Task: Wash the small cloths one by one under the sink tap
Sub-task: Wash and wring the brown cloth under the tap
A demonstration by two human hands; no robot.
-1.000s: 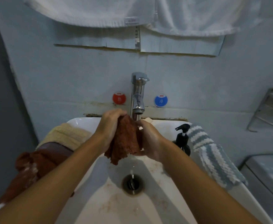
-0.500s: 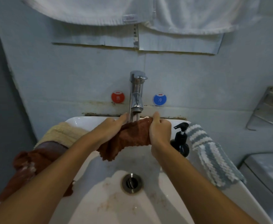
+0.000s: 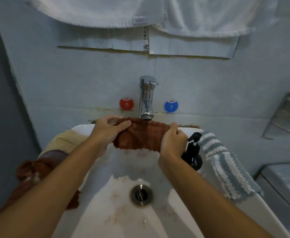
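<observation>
Rust-brown cloth [image 3: 141, 136] stretched under the chrome tap [image 3: 146, 98], left hand [image 3: 109, 130] gripping one end, right hand [image 3: 172, 140] gripping the other, above white sink [image 3: 106, 212]

One head-worn wide-angle view looks forward and down, close over the sink [image 3: 92, 212] and both forearms.

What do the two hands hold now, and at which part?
Both grip the brown cloth under the tap: left hand at its left end, right hand at its right end.
</observation>
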